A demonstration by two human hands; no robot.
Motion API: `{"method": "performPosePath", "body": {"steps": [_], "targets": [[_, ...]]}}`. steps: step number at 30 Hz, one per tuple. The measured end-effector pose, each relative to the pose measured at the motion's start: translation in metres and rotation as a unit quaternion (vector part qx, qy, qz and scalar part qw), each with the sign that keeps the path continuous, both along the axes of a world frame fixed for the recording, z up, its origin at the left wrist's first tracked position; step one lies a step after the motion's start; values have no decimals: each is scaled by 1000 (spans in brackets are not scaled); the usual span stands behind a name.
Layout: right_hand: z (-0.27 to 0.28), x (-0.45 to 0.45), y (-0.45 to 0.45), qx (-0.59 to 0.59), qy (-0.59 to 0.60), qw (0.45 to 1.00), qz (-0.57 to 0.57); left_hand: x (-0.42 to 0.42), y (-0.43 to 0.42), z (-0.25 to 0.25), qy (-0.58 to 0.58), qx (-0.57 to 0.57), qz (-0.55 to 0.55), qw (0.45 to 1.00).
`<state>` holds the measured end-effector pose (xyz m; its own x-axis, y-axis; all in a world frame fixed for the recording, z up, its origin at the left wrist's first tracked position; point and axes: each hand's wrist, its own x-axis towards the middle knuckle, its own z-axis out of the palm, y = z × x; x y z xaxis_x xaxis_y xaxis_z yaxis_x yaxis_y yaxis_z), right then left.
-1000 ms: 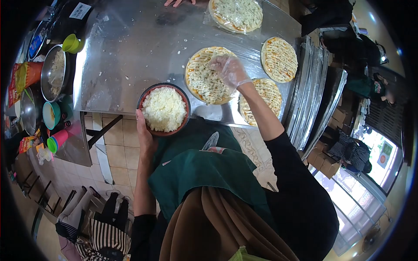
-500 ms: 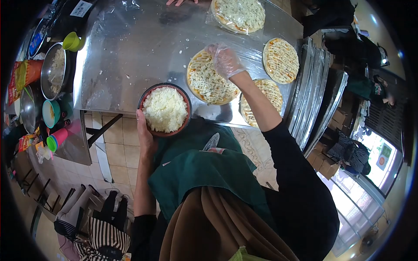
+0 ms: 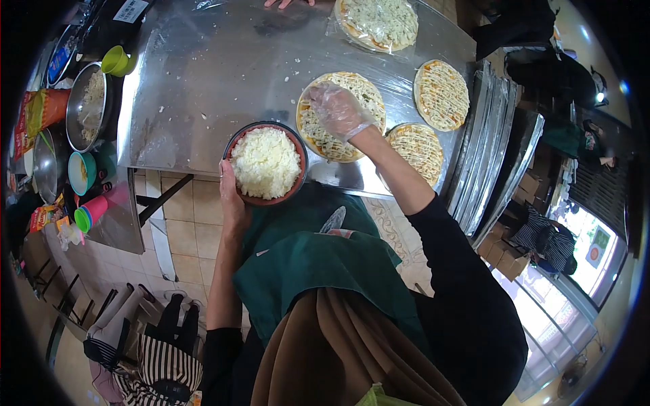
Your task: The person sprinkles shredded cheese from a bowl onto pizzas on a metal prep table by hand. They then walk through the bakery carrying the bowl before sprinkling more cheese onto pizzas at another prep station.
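Observation:
My left hand (image 3: 234,196) grips the side of a round bowl (image 3: 302,177), dark outside and reddish inside, at the table's near edge. White grated cheese (image 3: 265,162) is heaped in it. My right hand (image 3: 336,111), in a clear plastic glove, is over the left part of a round pizza (image 3: 369,101) just right of the bowl. Its fingers are bent down and together, and what they hold, if anything, is hidden. White cheese covers much of this pizza. Beside it lie two pizzas with zigzag lines of pale sauce, a near one (image 3: 418,152) and a far one (image 3: 441,95).
A plastic-wrapped pizza (image 3: 379,24) lies at the far side of the metal table (image 3: 203,81), where another person's fingers (image 3: 290,3) rest. Foil-like sheets (image 3: 474,142) stand along the right edge. At left are a metal bowl (image 3: 101,132), green cup (image 3: 116,62) and packets.
My right hand has moved left and nearer across the pizza, uncovering its far right part. The bowl in my left hand has shifted slightly right and up. The view has shifted a little.

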<state>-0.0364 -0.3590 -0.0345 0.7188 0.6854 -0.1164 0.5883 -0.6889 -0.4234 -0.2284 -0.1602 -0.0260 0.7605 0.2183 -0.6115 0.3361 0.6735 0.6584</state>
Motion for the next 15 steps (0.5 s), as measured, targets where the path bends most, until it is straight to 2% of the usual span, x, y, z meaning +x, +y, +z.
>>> {"method": "performPosePath", "body": {"steps": [1,4,7,8,9,10,13,14,15], "targets": [[12,-1,2,2,29,1000,-7,1,0,0,-4,-4,1,1000],[54,-18,6,199,224,950,-91,3,-1,-12,-6,24,-1,1000],[95,-44,21,141,299,943,-36,10,-6,-9,-14,17,-13,1000],[79,-61,23,138,155,978,16,12,-10,-7,-24,0,-15,1000],[61,-77,28,130,7,989,68,16,-13,-2,-34,-16,-18,999],[67,-87,38,14,9,998,63,18,-14,1,-45,-31,-21,998],[44,-91,38,94,7,992,89,17,-14,-11,-23,-11,-14,1000],[40,-91,35,66,61,993,77,15,-14,-14,-23,-15,-15,1000],[37,-90,33,103,28,991,84,14,-15,-13,-22,-20,-15,999]]}}
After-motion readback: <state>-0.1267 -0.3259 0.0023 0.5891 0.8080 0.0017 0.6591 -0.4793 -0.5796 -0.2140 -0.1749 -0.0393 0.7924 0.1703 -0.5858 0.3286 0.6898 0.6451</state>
